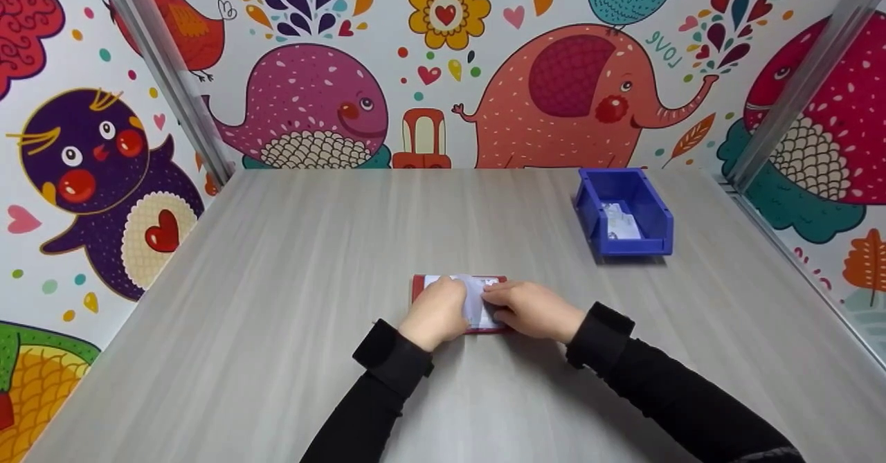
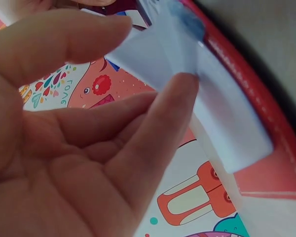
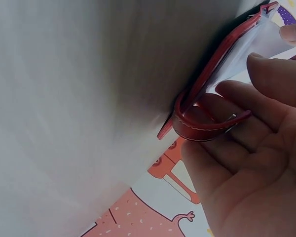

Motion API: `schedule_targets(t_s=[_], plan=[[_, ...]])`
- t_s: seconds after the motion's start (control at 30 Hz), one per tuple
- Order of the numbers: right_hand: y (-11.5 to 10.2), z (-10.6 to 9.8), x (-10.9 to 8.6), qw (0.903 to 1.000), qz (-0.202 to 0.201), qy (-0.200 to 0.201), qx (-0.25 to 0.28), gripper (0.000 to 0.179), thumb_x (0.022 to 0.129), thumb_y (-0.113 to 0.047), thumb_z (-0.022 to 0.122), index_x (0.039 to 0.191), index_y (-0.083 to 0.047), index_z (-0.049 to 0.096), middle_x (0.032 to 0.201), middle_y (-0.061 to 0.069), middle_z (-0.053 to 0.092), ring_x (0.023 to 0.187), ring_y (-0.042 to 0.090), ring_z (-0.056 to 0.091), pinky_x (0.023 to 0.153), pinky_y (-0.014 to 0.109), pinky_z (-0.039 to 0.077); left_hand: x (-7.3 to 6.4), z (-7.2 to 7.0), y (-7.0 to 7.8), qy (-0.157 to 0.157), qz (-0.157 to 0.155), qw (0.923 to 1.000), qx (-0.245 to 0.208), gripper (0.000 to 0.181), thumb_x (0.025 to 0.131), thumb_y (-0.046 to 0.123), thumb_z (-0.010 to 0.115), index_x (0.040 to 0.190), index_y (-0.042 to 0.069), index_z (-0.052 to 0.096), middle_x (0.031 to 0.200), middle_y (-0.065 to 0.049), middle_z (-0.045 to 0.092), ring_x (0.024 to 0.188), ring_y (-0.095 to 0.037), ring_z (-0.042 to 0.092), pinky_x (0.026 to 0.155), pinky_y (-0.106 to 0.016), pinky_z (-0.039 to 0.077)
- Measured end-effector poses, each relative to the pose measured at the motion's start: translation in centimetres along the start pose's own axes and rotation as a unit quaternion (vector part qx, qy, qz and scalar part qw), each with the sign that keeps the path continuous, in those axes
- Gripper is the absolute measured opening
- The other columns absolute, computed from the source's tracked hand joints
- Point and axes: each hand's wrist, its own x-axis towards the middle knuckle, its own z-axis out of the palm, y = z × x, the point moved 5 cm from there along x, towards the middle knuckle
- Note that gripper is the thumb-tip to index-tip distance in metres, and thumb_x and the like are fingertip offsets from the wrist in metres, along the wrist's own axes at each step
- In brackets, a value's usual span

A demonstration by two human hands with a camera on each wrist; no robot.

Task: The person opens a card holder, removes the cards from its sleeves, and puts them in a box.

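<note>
A red stitched wallet (image 1: 417,286) with a strap (image 3: 200,131) lies in front of the person, both hands at it. Over its inner side is a bent white paper sheet (image 1: 474,304), with a bluish patch in the left wrist view. My left hand (image 1: 437,311) holds the sheet, one fingertip at its fold and the thumb standing apart above. My right hand (image 1: 531,309) grips the wallet's right side, the thumb over the sheet and the other fingers curled behind the strap. In the right wrist view the strap's free end curves out across those fingers.
A blue open-front bin (image 1: 623,247) stands at the back right of the wood-grain table (image 1: 311,255), with white printed pieces (image 1: 621,222) inside. Cartoon-printed panels (image 1: 429,68) close off the back and both sides, with metal posts at the corners.
</note>
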Motion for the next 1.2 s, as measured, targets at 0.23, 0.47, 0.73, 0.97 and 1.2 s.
schedule_targets(t_s=[0.23,0.47,0.73,0.97,1.2], plan=[[0.2,-0.3,0.2,0.9997,0.001,0.013,0.022,0.024,0.084,0.004,0.067,0.108,0.002,0.066,0.101,0.011,0.068,0.088,0.022,0.063,0.079,0.039,0.052,-0.2,-0.5,0.5,-0.015,-0.015,0.9998,0.002,0.018,0.068,0.000,0.076,0.081,-0.002,0.063,0.082,-0.013,0.063,0.081,-0.029,0.061,0.076,-0.040,0.051],[0.3,-1.9,0.1,0.9991,0.010,0.038,0.015,0.032,0.087,0.002,0.068,0.118,0.005,0.064,0.107,0.017,0.070,0.096,0.031,0.067,0.084,0.045,0.053,0.0,-0.3,0.3,-0.020,-0.015,0.9997,-0.001,0.018,0.069,0.001,0.075,0.082,-0.002,0.064,0.082,-0.012,0.063,0.080,-0.029,0.060,0.075,-0.040,0.051],[0.3,-3.0,0.0,0.9966,0.023,0.079,-0.002,0.032,0.088,-0.001,0.070,0.119,0.007,0.065,0.111,0.019,0.069,0.100,0.032,0.067,0.087,0.047,0.052,0.0,-0.3,0.4,-0.011,-0.023,0.9997,0.002,0.017,0.068,0.002,0.077,0.077,0.002,0.062,0.079,-0.012,0.063,0.080,-0.031,0.062,0.073,-0.042,0.051],[0.4,-2.9,-0.1,0.9968,0.035,0.071,-0.004,0.036,0.088,-0.003,0.071,0.122,0.007,0.065,0.117,0.021,0.068,0.106,0.034,0.065,0.091,0.048,0.051,0.1,-0.4,0.0,-0.009,-0.044,0.9986,-0.027,0.021,0.067,-0.002,0.076,0.084,0.001,0.064,0.084,-0.013,0.065,0.084,-0.032,0.063,0.076,-0.043,0.051],[0.6,-2.4,-0.1,0.9973,0.029,0.067,-0.008,0.036,0.086,-0.001,0.071,0.121,0.008,0.065,0.116,0.021,0.068,0.105,0.035,0.066,0.090,0.047,0.052,0.0,-1.2,-0.7,0.015,-0.077,0.9963,-0.035,0.018,0.067,-0.005,0.071,0.082,-0.002,0.061,0.081,-0.015,0.063,0.080,-0.034,0.063,0.073,-0.046,0.052]])
